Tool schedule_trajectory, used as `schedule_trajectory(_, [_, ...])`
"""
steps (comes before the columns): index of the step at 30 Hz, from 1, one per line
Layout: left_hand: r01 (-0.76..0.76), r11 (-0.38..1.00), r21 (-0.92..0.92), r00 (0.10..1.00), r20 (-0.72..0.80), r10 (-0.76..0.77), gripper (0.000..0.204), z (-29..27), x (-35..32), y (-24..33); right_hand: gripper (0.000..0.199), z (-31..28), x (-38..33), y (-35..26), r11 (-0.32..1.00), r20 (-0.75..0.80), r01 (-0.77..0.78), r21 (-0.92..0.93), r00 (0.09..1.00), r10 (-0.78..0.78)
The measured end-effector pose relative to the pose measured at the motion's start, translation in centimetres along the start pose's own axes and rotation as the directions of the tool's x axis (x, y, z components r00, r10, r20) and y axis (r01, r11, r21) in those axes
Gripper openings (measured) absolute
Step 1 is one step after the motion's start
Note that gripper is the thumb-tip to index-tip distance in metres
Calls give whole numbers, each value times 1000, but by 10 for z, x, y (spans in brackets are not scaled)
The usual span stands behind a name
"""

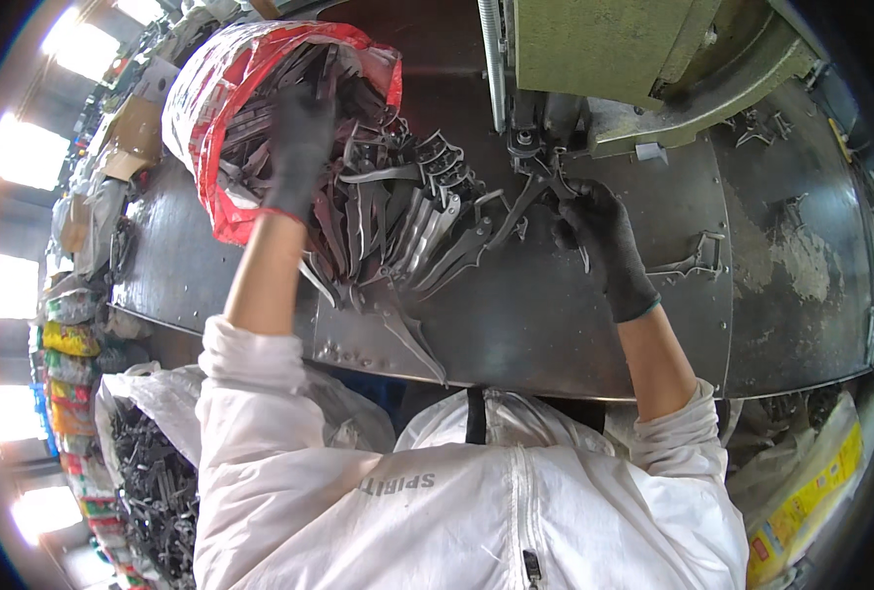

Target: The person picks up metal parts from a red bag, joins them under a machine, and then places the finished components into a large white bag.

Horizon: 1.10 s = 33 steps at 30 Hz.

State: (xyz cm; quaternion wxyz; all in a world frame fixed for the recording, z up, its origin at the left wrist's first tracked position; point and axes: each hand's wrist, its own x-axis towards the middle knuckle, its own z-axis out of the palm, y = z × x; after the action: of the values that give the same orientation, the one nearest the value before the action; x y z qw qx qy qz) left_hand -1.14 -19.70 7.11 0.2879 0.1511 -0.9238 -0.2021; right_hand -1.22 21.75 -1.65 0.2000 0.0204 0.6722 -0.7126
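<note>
My left hand (pixel 303 147), in a dark glove, reaches into a red-and-white plastic bag (pixel 209 187) crammed with dark metal pieces. Motion smears its fingers, so their hold cannot be made out. My right hand (pixel 599 231), gloved too, is closed at the end of a curved grey metal handle piece (pixel 522 205). That piece lies under the small tool head (pixel 525 140) of a green machine (pixel 604 54). Between my hands spreads a pile of similar curved handle pieces (pixel 427 236), some of them spilling from the bag's mouth.
A steel-topped table (pixel 535 324) carries everything. One loose metal piece (pixel 693 258) lies right of my right hand, and others (pixel 756 128) lie at the far right. At lower left stands a sack of dark parts (pixel 147 462); a yellow-marked bag (pixel 806 501) sits lower right.
</note>
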Motion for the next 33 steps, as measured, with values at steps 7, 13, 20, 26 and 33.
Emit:
schedule_trajectory(7, [-69,923,379,994,103,32,61,18,34,-208,35,21,-19,-28,987,55,107,117,992,-114])
schedule_trajectory(13, [100,967,234,995,-3,-102,57,20,31,-172,41,14,-37,-22,999,59,28,40,998,-30])
schedule_trajectory(20, [-365,930,-52,920,-172,352,35,-20,-24,2,41,2,-26,-2,994,58,-7,113,998,1])
schedule_trajectory(26, [-676,677,-292,682,100,724,44,-26,-124,133,38,35,-35,11,940,-12,22,340,1000,-19])
schedule_trajectory(33, [-563,784,-261,710,333,620,41,46,-183,164,32,-31,-73,-25,958,86,137,-253,989,-119])
